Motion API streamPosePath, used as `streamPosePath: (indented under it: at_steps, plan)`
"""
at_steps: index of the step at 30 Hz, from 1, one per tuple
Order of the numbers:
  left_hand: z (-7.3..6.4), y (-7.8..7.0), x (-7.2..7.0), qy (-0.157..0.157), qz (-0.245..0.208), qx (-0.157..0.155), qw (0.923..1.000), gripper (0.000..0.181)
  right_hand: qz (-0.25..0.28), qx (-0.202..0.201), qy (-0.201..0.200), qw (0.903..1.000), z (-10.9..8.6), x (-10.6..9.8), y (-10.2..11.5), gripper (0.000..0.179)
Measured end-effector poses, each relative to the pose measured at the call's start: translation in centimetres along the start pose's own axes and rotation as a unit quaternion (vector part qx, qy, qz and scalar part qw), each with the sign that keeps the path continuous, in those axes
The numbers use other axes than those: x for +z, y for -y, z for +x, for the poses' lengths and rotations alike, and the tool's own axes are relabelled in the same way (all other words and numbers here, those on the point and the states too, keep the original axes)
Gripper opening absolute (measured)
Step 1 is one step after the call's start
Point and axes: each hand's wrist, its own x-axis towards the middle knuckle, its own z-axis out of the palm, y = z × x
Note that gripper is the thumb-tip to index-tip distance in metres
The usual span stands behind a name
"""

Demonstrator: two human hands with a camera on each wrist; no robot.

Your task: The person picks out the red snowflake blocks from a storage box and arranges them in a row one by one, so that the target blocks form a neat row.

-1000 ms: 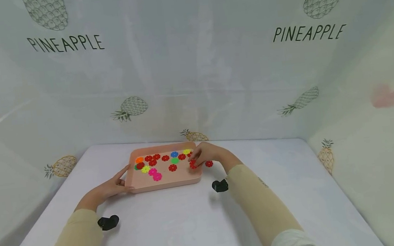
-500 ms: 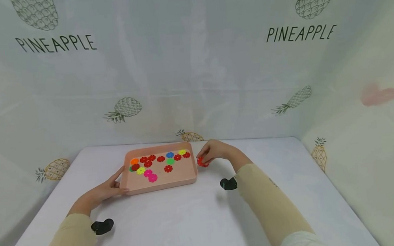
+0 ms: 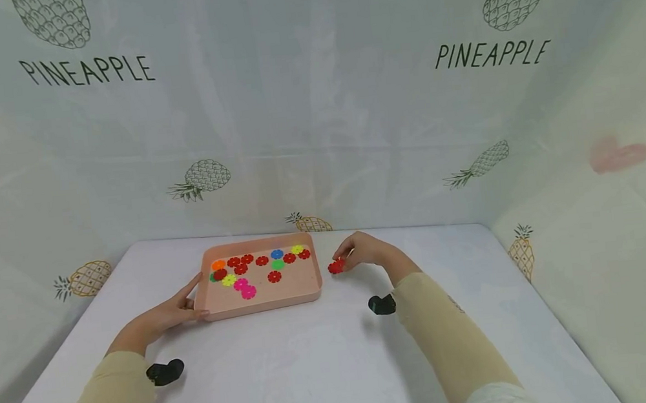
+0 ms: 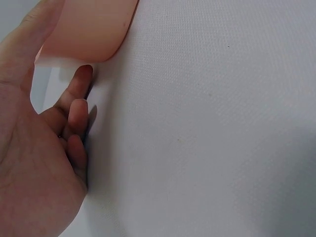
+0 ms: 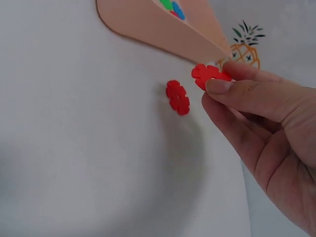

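Note:
A pink tray point(image 3: 262, 301) with flower-shaped plastic discs in it lies toward the back of the table. My left hand point(image 3: 165, 317) touches its left end with extended fingers, one at the side and one by the front corner. In the left wrist view, other fingers point(image 4: 78, 116) curve loosely over the table below the tray. Just beyond the tray's right end, my right hand point(image 3: 363, 253) pinches a red flower-shaped disc point(image 5: 205, 74) between thumb and fingertips. Below that disc, a second red flower-shaped disc point(image 5: 177, 98) lies on the white cloth, apart from the held one.
Inside the tray are several red discs point(image 3: 274, 276), plus pink point(image 3: 248, 292), yellow point(image 3: 229, 280), orange point(image 3: 219, 265), blue point(image 3: 277, 254) and green point(image 3: 278, 265) ones. Behind the table point(image 3: 293, 373) hangs a pineapple-printed curtain point(image 3: 301, 100).
My right hand has moved right, out from over the tray to the table beside it, carrying the red disc near the loose one. My left hand stays at the tray. The view has shifted slightly.

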Motion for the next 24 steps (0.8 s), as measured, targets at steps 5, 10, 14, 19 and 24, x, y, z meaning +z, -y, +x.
streamPosePath:
  at_steps: [5, 10, 14, 19, 24]
  plan:
    - [-0.4, -0.4, 0.1, 0.004, -0.008, 0.003, 1.0000, 0.108, -0.001, 0.025, -0.024, 0.9994, 0.2, 0.3, -1.0, 0.027]
    - [-0.9, -0.7, 0.3, 0.004, -0.003, -0.003, 1.0000, 0.107, 0.004, 0.034, -0.039, 0.9986, 0.8, 0.7, -2.2, 0.025]
    - [-1.1, -0.8, 0.4, 0.004, 0.008, -0.001, 1.0000, 0.106, 0.002, 0.041, -0.048, 0.9980, 1.1, 0.9, -2.9, 0.024]
    - [-1.2, -1.0, 0.4, 0.004, 0.008, 0.001, 1.0000, 0.106, 0.005, 0.050, -0.060, 0.9969, 1.5, 0.9, -3.7, 0.026]
    - [-1.2, -1.1, 0.3, 0.001, 0.015, -0.002, 0.9999, 0.105, 0.007, 0.050, -0.067, 0.9964, 1.8, 1.0, -4.2, 0.026]
